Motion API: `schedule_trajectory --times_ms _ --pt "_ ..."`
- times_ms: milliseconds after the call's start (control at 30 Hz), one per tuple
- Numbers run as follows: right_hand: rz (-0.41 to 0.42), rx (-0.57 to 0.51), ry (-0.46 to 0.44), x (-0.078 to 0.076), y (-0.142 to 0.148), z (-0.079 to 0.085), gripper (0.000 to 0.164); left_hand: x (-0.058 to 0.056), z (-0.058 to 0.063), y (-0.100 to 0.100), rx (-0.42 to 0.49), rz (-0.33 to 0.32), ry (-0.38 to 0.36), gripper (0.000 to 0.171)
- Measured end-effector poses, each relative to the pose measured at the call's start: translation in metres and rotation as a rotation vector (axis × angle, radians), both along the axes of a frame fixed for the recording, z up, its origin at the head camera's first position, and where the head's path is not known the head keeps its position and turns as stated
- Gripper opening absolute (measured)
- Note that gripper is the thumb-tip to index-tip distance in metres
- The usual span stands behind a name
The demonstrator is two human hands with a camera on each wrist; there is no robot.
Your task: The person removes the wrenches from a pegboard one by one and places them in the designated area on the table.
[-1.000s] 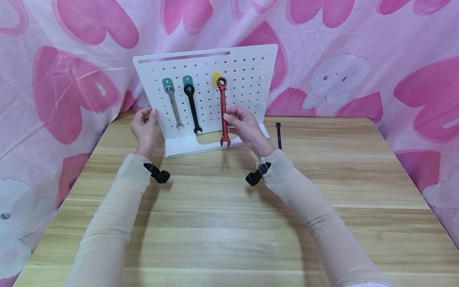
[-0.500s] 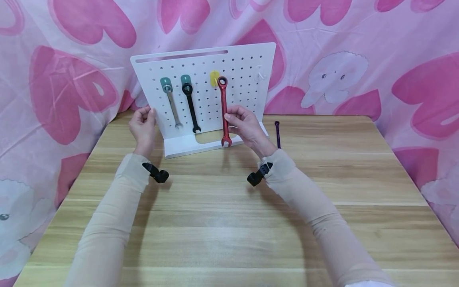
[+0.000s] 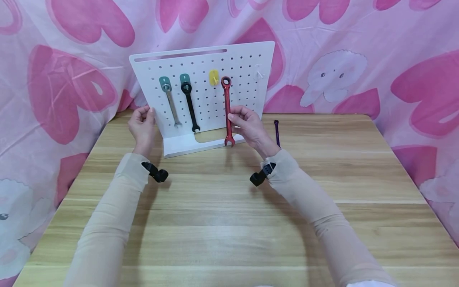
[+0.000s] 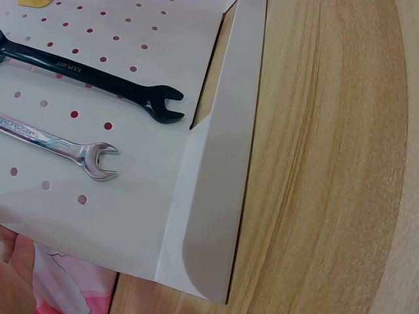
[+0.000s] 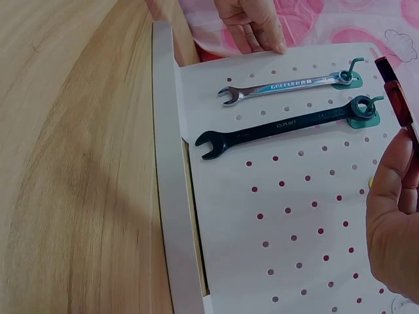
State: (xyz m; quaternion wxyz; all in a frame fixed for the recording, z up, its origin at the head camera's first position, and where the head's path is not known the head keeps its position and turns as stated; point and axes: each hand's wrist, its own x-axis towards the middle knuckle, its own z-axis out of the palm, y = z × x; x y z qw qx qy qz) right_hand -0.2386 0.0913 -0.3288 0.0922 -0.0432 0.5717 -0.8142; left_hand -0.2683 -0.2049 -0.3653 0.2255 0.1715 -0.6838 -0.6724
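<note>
My right hand [image 3: 249,125] pinches a red combination wrench [image 3: 228,111] by the middle of its shaft. The wrench stands upright before the white pegboard [image 3: 201,105], ring end up, just right of a yellow hook [image 3: 214,77]. In the right wrist view only part of the red wrench [image 5: 397,101] shows. At the board's left edge, my left hand [image 3: 142,125] holds the rim between thumb and fingers. A silver wrench [image 3: 171,101] and a black wrench [image 3: 190,104] hang by their ring ends on two green hooks; their open jaws [point omitted] face down.
On the wooden table [image 3: 215,223], right of the pegboard, lies a small dark purple wrench [image 3: 277,131], its lower end hidden by my right wrist. A clear hook [image 3: 258,73] sits at the board's upper right. Pink patterned cloth [image 3: 358,40] hangs behind.
The red wrench and my right hand have shifted slightly right, away from the yellow hook, which now shows fully. My left hand stays at the board's edge.
</note>
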Motion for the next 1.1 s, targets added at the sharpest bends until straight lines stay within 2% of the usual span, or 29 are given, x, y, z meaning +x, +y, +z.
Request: schedule_trajectory --times_ms 667,1100 --pt "0.016 -0.034 -0.005 0.004 0.022 -0.013 0.021 0.001 0.000 0.001 0.015 -0.014 -0.028 0.023" --pt "-0.040 0.001 -0.034 0.011 0.045 -0.021 0.020 0.000 0.000 0.001 0.020 0.000 -0.023 0.021"
